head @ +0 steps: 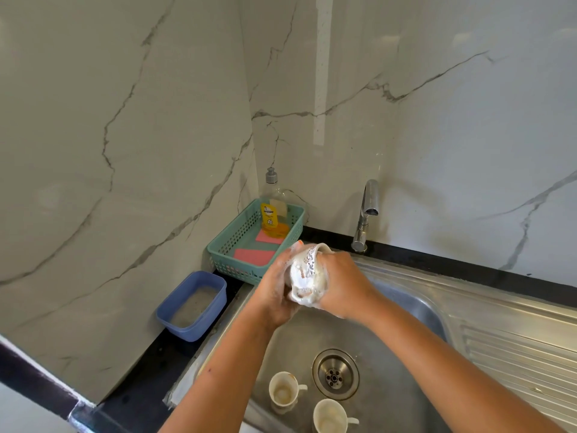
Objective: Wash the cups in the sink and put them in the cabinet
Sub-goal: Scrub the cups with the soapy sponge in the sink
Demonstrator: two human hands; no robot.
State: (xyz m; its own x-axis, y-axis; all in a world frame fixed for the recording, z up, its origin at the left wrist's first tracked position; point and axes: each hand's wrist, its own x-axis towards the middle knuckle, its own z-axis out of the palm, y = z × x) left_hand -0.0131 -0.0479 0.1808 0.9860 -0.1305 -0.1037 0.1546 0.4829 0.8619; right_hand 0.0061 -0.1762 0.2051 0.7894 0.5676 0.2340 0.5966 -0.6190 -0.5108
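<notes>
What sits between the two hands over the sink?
In the head view, a soapy patterned cup is held between the left hand and the right hand, both gripping it above the sink.

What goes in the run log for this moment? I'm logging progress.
stage: soaping | both hands: left hand, right hand hold sudsy patterned cup above sink | waiting: two stained cups | faucet: off

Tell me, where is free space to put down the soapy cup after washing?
The ribbed drainboard right of the sink basin is bare. Basin floor behind the drain is also free. Crowded: two dirty cups beside the drain, and the left counter with basket and blue tub.
</notes>
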